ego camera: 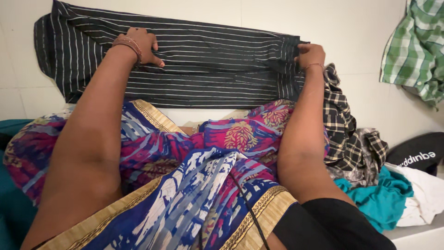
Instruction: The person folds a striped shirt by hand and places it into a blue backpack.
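A black garment with thin white stripes [208,60] lies folded flat on the white tiled floor ahead of me. My left hand [141,45] presses down on its upper left part, fingers spread, with bangles on the wrist. At the garment's right end, my right hand [310,54] pinches a bunched fold of the striped cloth. Both arms reach forward over my lap, which is draped in a colourful printed cloth with a gold border [194,185].
A pile of clothes sits at my right: a black-and-white checked piece [344,125], a teal piece [379,196], a white piece [423,194] and a black item [416,150]. A green checked garment [416,46] lies at the top right. Teal cloth [11,194] is at my left.
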